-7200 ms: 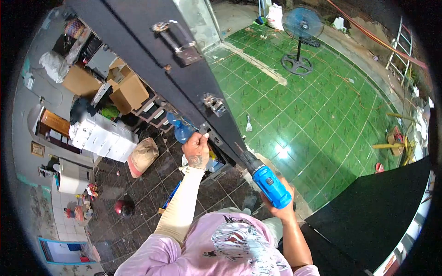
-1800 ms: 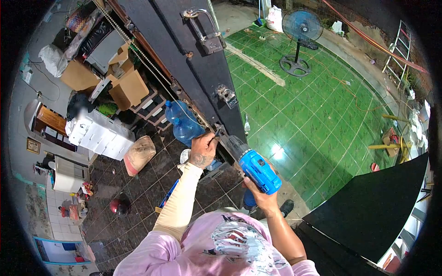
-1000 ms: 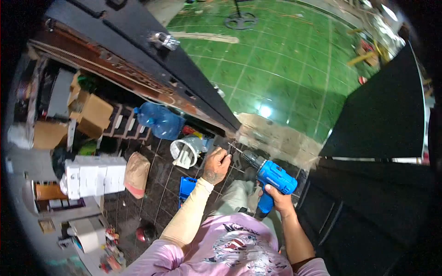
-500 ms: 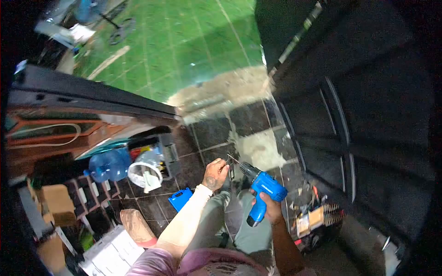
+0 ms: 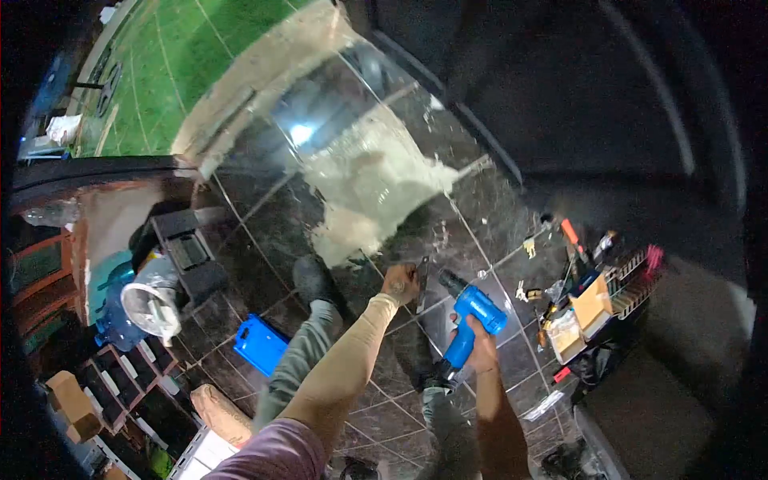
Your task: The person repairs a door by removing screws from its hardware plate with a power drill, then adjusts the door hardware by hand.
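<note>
My right hand is wrapped round the grip of a blue cordless drill, whose black chuck points up and to the left. Just left of the chuck, my left hand is closed on a thin, flat metal piece that sticks up past the fingers; its exact kind is too small to make out. A narrow gap shows between this piece and the chuck. Both hands are out in front of my legs, above the dark floor tiles.
A blue plastic case lies left of my leg. Farther left stand a white bucket, a dark box and a paper sack. Tools and an open cardboard box crowd the right side, beside a dark door.
The view has swung right and downward, so more of the tiled floor and the tools on the right show. My legs are farther apart. Both hands keep their holds.
</note>
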Action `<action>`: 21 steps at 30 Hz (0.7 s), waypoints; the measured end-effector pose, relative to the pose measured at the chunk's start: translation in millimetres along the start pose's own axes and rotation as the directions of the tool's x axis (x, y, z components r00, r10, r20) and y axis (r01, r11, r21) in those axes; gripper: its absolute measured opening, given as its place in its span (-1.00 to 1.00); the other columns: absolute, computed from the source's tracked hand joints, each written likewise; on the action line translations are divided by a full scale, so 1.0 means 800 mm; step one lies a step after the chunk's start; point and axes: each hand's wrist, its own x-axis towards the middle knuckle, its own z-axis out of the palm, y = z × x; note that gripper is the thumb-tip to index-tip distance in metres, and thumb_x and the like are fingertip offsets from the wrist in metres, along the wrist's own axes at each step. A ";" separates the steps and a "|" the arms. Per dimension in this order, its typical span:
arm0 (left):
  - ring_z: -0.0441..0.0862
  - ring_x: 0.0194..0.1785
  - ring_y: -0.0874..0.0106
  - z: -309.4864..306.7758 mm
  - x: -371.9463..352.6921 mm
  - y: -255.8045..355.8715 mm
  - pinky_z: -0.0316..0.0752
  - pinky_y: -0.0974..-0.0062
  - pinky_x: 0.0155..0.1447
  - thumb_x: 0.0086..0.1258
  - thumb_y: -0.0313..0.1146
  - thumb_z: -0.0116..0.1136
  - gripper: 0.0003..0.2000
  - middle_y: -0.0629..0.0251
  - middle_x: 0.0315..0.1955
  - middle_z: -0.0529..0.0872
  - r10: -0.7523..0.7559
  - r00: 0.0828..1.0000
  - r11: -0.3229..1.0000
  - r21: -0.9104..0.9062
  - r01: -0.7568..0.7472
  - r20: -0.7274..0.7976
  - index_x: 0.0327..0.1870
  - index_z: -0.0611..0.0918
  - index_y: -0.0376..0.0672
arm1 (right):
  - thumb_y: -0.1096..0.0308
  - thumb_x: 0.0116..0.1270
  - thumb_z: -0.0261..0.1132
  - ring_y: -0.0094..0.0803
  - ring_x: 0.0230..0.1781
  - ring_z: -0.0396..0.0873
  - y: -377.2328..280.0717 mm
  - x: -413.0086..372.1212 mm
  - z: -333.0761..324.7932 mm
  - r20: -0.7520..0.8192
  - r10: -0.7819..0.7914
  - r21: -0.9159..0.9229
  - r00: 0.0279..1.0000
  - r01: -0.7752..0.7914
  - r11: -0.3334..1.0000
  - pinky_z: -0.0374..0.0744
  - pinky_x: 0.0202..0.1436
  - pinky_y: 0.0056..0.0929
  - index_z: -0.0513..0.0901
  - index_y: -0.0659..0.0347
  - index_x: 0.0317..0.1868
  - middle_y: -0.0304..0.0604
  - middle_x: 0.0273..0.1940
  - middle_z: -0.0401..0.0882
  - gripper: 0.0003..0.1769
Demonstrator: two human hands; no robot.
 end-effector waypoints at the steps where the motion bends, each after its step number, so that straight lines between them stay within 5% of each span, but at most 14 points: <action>1: 0.62 -0.31 -0.03 0.041 0.014 -0.007 0.52 0.14 -0.22 0.22 -0.41 0.12 -0.90 -0.04 -0.44 0.66 -0.017 1.000 1.000 -0.004 0.017 0.021 -0.40 0.61 -0.24 | 0.22 0.34 0.33 -0.31 -0.46 0.60 0.013 0.025 -0.036 -0.047 -0.051 -0.020 0.998 0.050 0.999 0.64 -0.37 -0.32 0.52 0.12 0.13 -0.09 -0.14 0.67 -0.60; 3: 0.58 -0.38 0.00 0.134 0.040 -0.051 0.49 0.17 -0.27 0.22 -0.41 0.11 -0.89 0.03 -0.50 0.66 0.022 0.995 0.997 0.071 -0.029 0.102 -0.48 0.60 -0.21 | 0.20 0.33 0.34 -0.31 -0.45 0.61 0.031 0.065 -0.103 -0.039 -0.019 -0.018 0.999 0.018 1.000 0.64 -0.37 -0.31 0.51 0.12 0.13 -0.09 -0.13 0.67 -0.59; 7: 0.56 -0.38 0.15 0.227 0.057 -0.080 0.45 0.26 -0.25 0.28 -0.36 0.06 -0.87 0.18 -0.50 0.62 0.111 0.993 0.961 0.259 -0.096 -0.042 -0.43 0.60 -0.15 | 0.13 0.30 0.38 -0.31 -0.42 0.61 0.052 0.113 -0.181 0.006 -0.022 -0.009 1.000 0.022 1.000 0.63 -0.34 -0.31 0.52 0.12 0.12 -0.12 -0.13 0.66 -0.54; 10: 0.59 -0.35 0.06 0.245 0.073 -0.077 0.48 0.19 -0.20 0.26 -0.34 0.09 -0.88 0.12 -0.50 0.63 0.037 0.998 0.988 0.150 -0.030 -0.044 -0.38 0.62 -0.16 | 0.05 0.29 0.39 -0.32 -0.41 0.61 0.070 0.129 -0.216 0.010 -0.005 0.033 1.000 0.005 0.999 0.62 -0.30 -0.31 0.52 0.11 0.14 -0.13 -0.13 0.65 -0.49; 13: 0.64 -0.26 0.03 0.251 0.078 -0.085 0.53 0.16 -0.18 0.24 -0.29 0.15 -0.85 0.05 -0.40 0.69 -0.107 0.994 0.980 -0.173 0.100 -0.036 -0.30 0.64 -0.17 | 0.00 0.25 0.41 -0.31 -0.38 0.62 0.082 0.133 -0.239 0.039 -0.018 0.123 0.999 0.013 0.992 0.62 -0.27 -0.31 0.51 0.09 0.16 -0.12 -0.11 0.65 -0.43; 15: 0.67 -0.21 0.02 0.244 0.083 -0.084 0.55 0.15 -0.17 0.25 -0.27 0.17 -0.82 0.02 -0.36 0.72 -0.160 0.987 0.971 -0.175 0.160 0.016 -0.27 0.64 -0.17 | -0.04 0.22 0.42 -0.30 -0.35 0.62 0.087 0.135 -0.250 0.041 -0.018 0.219 0.999 0.008 0.976 0.62 -0.25 -0.30 0.51 0.09 0.18 -0.12 -0.09 0.64 -0.39; 21: 0.66 -0.23 -0.01 0.223 0.074 -0.062 0.56 0.17 -0.17 0.29 -0.25 0.16 -0.80 0.02 -0.35 0.71 -0.126 0.991 0.972 0.206 0.114 0.046 -0.23 0.63 -0.19 | -0.07 0.19 0.42 -0.25 -0.25 0.60 0.097 0.168 -0.291 -0.092 -0.159 0.369 0.983 0.182 0.912 0.60 -0.13 -0.20 0.53 0.10 0.12 -0.14 -0.13 0.63 -0.40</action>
